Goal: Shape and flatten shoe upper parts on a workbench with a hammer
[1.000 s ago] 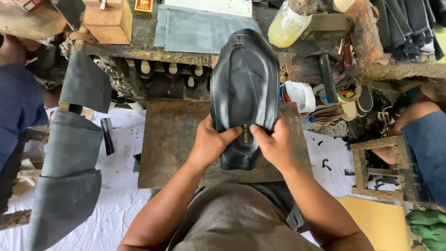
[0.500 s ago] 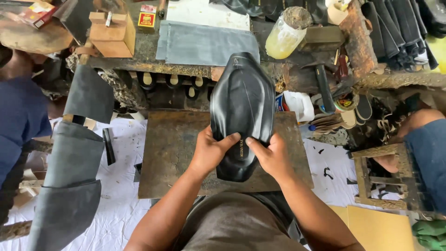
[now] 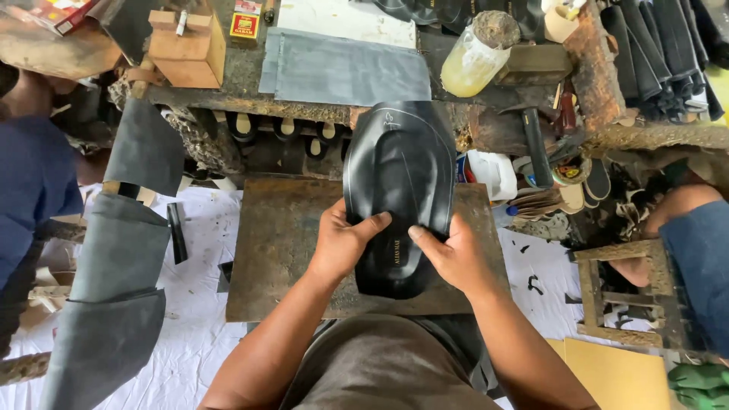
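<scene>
A smooth, glossy black rubber sheet (image 3: 399,182) (oval, faintly ribbed) lies over the rusty metal tabletop (image 3: 281,250), long axis pointing away from the person. Left hand (image 3: 342,243) and right hand (image 3: 456,254) fingers clamp its near sides.

Both forearms rise from the lower edge and converge toward the centre, bare to the elbow. Left hand (image 3: 343,244) — fingers curled, thumb stretched inward, closed in a grip. Right hand (image 3: 456,254) — a mirrored pose, thumb pointing toward the left thumb, the two tips close together but apart.
</scene>
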